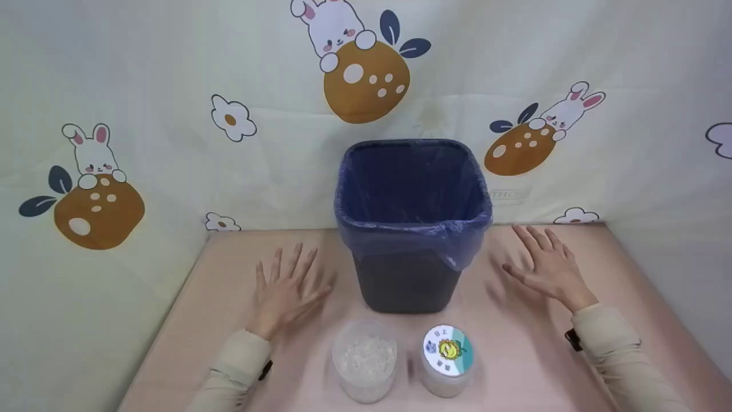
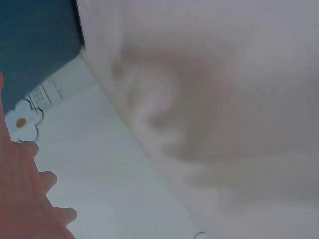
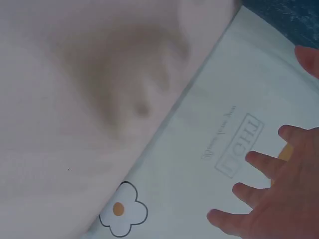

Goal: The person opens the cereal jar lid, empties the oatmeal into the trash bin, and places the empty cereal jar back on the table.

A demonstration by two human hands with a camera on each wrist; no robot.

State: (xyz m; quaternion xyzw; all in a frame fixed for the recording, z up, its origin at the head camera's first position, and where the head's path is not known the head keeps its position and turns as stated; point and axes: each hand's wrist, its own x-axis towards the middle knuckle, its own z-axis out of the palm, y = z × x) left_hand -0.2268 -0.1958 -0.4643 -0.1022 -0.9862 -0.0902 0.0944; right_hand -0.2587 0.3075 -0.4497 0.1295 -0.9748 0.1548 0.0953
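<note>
A dark trash bin (image 1: 407, 280) lined with a blue plastic bag (image 1: 366, 237) stands at the back of the table in the head view. To its left is my left hand (image 1: 283, 297), fingers spread and holding nothing. My right hand (image 1: 552, 272) is on the bin's other side, also spread with nothing in it. Both hands cast shadows on the table and touch neither the bin nor the tubs. In front of the bin stands a clear round tub (image 1: 366, 360) with translucent whitish contents. Beside it sits a smaller tub with a printed sunflower lid (image 1: 449, 350).
The pink table (image 1: 189, 337) is bounded by a cream cloth (image 1: 171, 149) printed with rabbits, orange fruits and flowers, at the back and both sides. The bin stands close to the back cloth. Both tubs are near the table's front middle.
</note>
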